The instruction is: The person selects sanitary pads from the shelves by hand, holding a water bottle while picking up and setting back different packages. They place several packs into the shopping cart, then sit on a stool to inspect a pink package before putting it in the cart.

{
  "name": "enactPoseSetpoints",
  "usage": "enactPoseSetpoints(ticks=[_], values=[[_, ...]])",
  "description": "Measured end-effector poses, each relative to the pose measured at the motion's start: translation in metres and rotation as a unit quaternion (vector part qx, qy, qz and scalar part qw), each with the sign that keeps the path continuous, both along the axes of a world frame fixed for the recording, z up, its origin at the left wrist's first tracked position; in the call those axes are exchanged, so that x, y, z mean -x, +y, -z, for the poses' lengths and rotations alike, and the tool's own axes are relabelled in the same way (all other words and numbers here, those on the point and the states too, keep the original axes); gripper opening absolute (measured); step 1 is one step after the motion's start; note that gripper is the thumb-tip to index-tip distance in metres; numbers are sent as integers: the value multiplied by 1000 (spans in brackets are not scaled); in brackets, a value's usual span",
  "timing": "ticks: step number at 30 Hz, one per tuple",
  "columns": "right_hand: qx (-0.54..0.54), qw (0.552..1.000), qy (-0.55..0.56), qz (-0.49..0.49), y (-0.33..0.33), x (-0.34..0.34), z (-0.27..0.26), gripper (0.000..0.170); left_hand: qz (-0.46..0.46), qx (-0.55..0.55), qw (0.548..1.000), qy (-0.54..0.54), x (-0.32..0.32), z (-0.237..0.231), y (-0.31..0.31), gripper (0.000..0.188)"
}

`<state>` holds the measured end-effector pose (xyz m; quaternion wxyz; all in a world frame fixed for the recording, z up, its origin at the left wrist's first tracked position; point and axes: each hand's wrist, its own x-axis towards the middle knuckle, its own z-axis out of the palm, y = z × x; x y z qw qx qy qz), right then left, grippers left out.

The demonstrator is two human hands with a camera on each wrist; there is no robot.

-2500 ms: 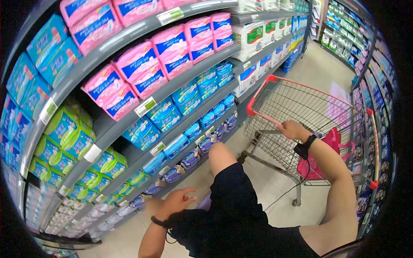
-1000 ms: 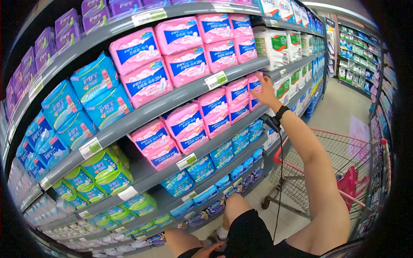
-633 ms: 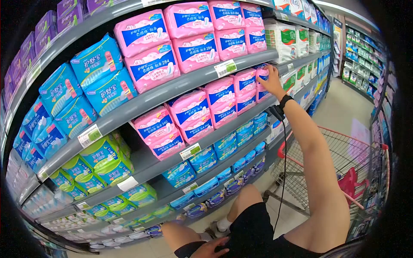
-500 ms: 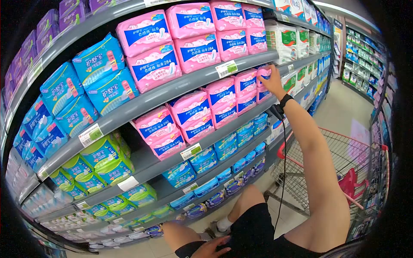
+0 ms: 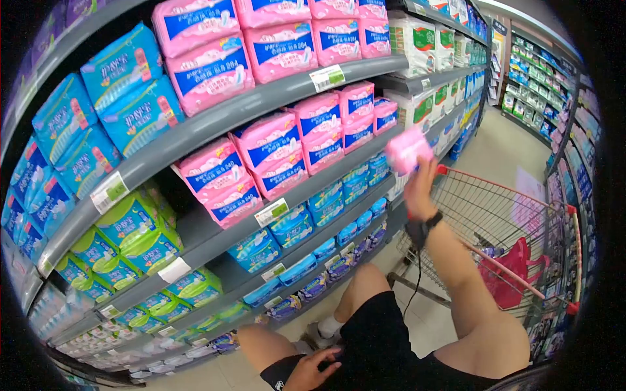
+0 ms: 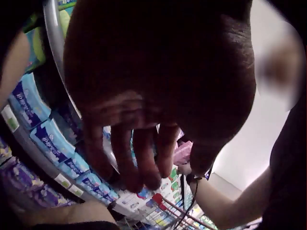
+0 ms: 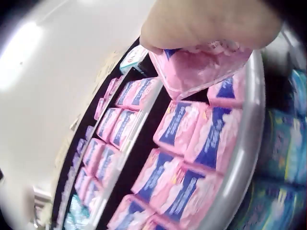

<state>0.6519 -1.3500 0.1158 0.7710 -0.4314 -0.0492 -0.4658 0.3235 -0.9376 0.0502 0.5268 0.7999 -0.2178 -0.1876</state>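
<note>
Black shorts (image 5: pixel 376 324), white sock (image 5: pixel 330 326)

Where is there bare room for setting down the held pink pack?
For the pink plastic pack in the right hand, the grey metal shelf offers a bare patch between the green plastic packs and the pink-and-blue packs. The red-trimmed wire cart has open mesh beyond the magenta bag. The pink-and-blue packs stand crowded, side by side.
</note>
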Motion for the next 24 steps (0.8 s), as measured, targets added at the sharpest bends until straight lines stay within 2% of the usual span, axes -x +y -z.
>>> enactPoseSetpoints(ticks=[1,2,3,4,5,6,8,9,10,11,14,17,21,24], values=[[-34,997,-8,-74,24,28,25,38,-13,-4,1000,25,1,1,-3,44],[-60,977,35,-203,60,69,41,44,-32,-10,996,87,-1,19,1,49],[-65,955,103,-272,88,101,70,58,-38,5,999,-10,-12,53,8,61],[-184,863,170,-439,103,123,128,72,-49,19,994,-99,-13,82,15,73],[-189,831,194,-486,140,157,135,74,-90,18,987,-129,-11,82,18,81],[-139,808,225,-527,163,183,162,65,-134,13,979,-150,-16,74,17,89],[-125,684,377,-612,199,224,212,63,-162,9,974,-159,-32,44,14,102],[-148,644,399,-636,208,242,229,62,-168,-13,976,-139,-37,44,10,102],[-176,603,413,-660,223,253,227,61,-170,-42,977,-123,-33,47,11,102],[-251,563,391,-684,228,259,215,59,-190,-34,975,-108,-26,59,13,101],[-203,539,403,-711,235,261,214,64,-233,3,966,-113,-25,76,21,97],[-158,480,483,-715,227,263,192,69,-265,62,955,-121,-4,78,20,82],[-112,429,466,-766,208,261,209,73,-297,145,937,-110,14,95,15,73],[-108,277,265,-917,204,245,225,76,-342,215,911,-78,21,94,15,69]])
